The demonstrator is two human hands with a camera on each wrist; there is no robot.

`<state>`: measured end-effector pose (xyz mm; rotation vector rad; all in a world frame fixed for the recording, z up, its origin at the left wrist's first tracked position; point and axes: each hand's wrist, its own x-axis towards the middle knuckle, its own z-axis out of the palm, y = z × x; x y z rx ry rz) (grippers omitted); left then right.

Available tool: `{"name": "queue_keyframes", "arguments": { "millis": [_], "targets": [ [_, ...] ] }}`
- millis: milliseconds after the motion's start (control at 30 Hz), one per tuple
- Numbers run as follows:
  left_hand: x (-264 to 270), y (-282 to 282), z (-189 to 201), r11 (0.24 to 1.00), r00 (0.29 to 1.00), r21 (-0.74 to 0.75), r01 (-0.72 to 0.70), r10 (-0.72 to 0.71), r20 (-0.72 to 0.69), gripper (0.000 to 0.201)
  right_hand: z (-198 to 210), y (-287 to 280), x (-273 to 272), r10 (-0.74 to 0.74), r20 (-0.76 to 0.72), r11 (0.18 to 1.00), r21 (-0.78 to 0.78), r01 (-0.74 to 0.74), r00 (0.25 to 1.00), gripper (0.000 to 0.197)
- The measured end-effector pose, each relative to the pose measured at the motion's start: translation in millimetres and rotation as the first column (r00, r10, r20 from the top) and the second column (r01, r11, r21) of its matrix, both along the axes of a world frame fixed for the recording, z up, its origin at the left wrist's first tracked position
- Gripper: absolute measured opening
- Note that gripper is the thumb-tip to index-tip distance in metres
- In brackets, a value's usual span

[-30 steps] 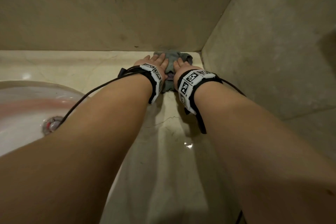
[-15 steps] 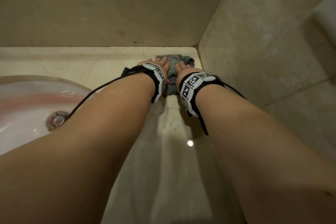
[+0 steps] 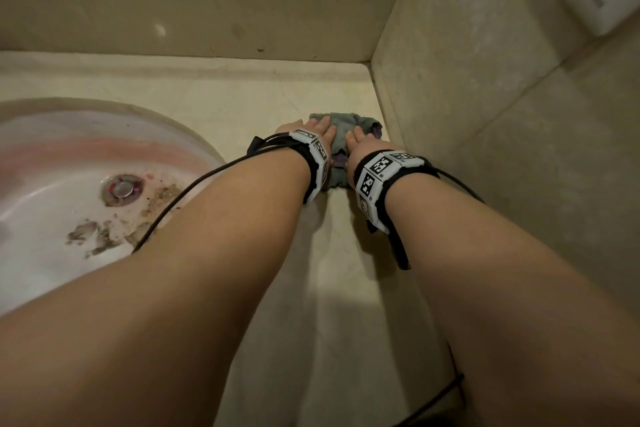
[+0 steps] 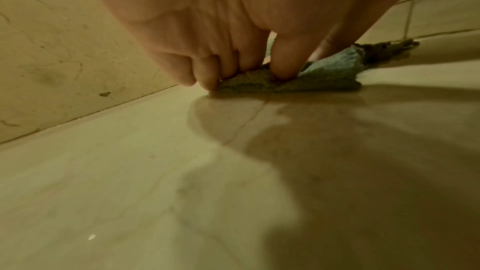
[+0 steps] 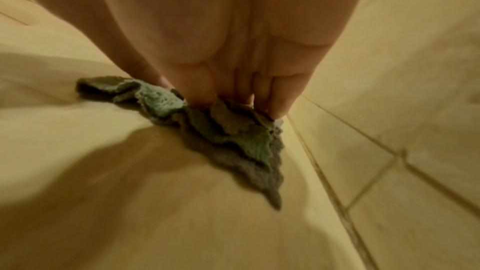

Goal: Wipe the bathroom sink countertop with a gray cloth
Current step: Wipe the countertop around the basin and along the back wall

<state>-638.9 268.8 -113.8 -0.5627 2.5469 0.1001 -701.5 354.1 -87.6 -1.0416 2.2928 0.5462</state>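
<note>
Both hands flat on cloth, near counter's back-right corner, just beside side wall; L hand fingers straight, pressing cloth's left part; R hand same on right part, fingers extended, not curled round it; cloth bunched, gray w/ purple bit, lying on counter; basin w/ drain to the left, stained.

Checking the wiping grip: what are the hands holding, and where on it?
Neither grips anything: left hand and right hand press flat, fingers straight, on top of the gray cloth on the countertop.
</note>
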Motion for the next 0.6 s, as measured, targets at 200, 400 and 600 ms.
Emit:
{"name": "queue_keyframes", "arguments": {
  "millis": [200,400,600],
  "targets": [
    [13.9,25.0,-5.6,1.000,1.000,0.006,-0.007,0.007,-0.011,0.072,-1.7,24.4,13.0,0.012,-0.011,1.000,0.010,-0.012,1.000,0.072],
    [31.6,55.5,-6.8,1.000,0.999,0.013,-0.023,0.023,-0.022,0.074,-2.5,53.8,29.6,0.028,-0.033,1.000,0.003,-0.028,0.999,0.069],
    [52.3,85.2,-7.8,1.000,0.998,0.014,-0.017,0.018,-0.054,0.070,-2.0,82.0,50.2,0.014,-0.051,1.000,0.016,-0.013,0.999,0.070]
  ]
}}
